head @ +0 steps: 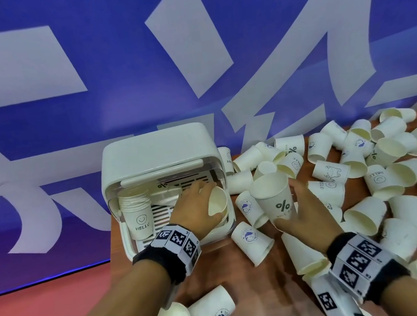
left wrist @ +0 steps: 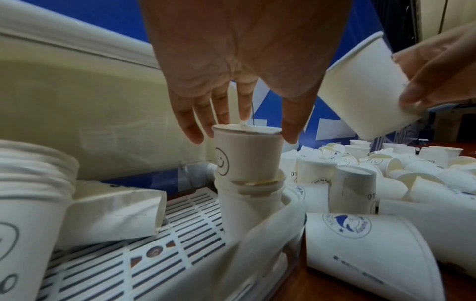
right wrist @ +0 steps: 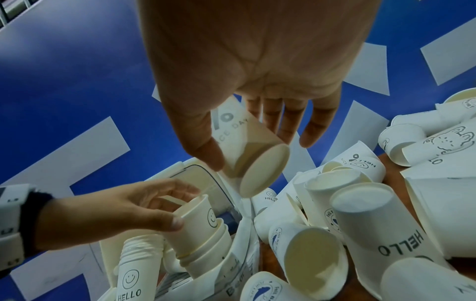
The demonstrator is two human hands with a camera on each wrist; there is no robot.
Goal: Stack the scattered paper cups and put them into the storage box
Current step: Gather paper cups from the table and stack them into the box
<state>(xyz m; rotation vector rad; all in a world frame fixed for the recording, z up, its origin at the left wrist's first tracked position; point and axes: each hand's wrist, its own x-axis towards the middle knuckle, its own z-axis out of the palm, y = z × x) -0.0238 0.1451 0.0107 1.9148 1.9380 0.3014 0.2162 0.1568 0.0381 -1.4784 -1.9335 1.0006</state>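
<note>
The white storage box (head: 134,246) stands open at the table's left end, lid (head: 151,150) raised. Inside on the left is a tall stack of "HELLO" cups (head: 137,215). My left hand (head: 209,204) reaches into the box's right side and pinches the rim of a smiley cup (left wrist: 244,156) that sits atop a leaning cup stack (left wrist: 247,203). My right hand (head: 289,208) holds a "%" cup (head: 273,196) upright, just right of the box; its thumb and fingers grip the cup's lower wall (right wrist: 247,150). Several loose paper cups (head: 369,211) lie scattered to the right.
A flattened paper piece (left wrist: 110,213) lies on the box's slotted floor (left wrist: 180,234). Cups (head: 213,315) also lie near the front of the brown table (head: 219,270). A blue banner (head: 105,65) rises behind; red floor (head: 48,306) is to the left.
</note>
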